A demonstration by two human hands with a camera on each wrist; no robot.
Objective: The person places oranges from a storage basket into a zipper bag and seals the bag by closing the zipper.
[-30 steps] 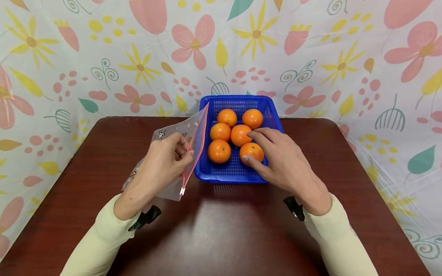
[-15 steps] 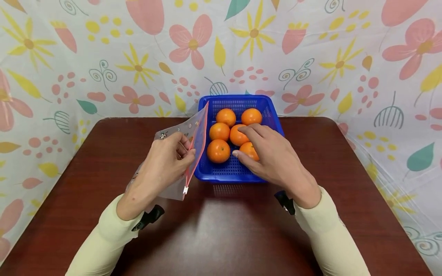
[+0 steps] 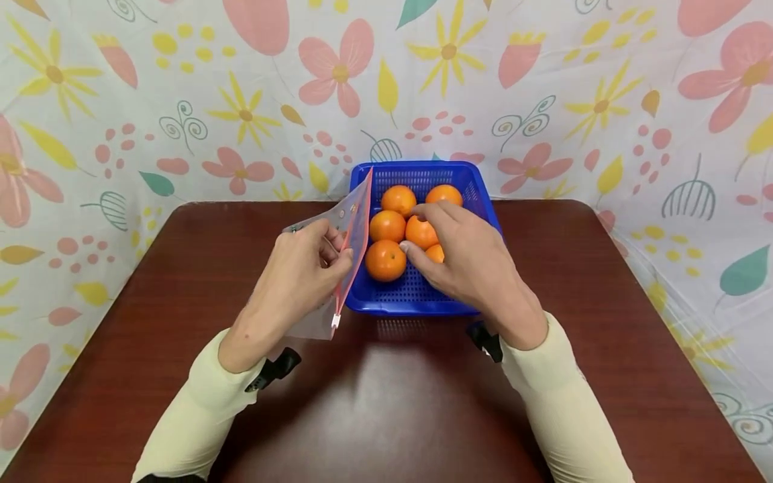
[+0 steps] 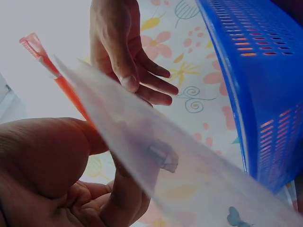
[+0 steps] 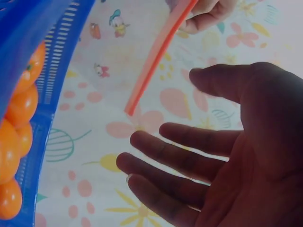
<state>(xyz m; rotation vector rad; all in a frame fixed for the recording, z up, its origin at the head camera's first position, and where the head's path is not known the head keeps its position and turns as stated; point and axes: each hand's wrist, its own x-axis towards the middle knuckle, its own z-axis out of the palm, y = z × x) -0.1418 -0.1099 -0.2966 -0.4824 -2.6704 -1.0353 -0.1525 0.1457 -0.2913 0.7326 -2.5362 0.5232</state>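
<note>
- Your left hand (image 3: pixel 298 278): thumb and fingers pinching the clear bag (image 3: pixel 311 326) at its red zip strip (image 3: pixel 367 194).
- Bag hangs tilted from that grip, by the left side of the blue basket (image 3: pixel 417 308); white slider (image 3: pixel 335 321) at the strip's near end.
- Your right hand (image 3: pixel 477 265): holds nothing, fingers extended and loosely spread, thumb apart. From the head it covers part of the basket's right side; the right wrist view shows its fingers clear of the fruit.
- Six oranges (image 3: pixel 386 260) sit inside the basket, on a dark brown table (image 3: pixel 555 268).
</note>
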